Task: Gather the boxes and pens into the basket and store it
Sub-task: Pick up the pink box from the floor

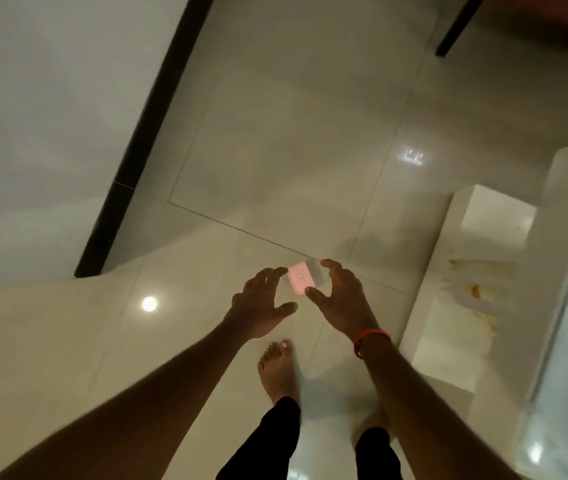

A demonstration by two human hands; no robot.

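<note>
A small pink box shows between my two hands, over the glossy tiled floor. It is blurred, and I cannot tell whether it lies on the floor or is off it. My left hand is open with fingers spread, its fingertips just left of the box. My right hand, with a red band at the wrist, curves around the box's right side. Its thumb tip overlaps the box's lower corner, and whether it grips the box is unclear. No basket or pens are in view.
My bare feet stand on pale floor tiles just below the hands. A white stepped ledge with yellowish stains rises at the right. A dark strip runs diagonally along the left, beside a white wall.
</note>
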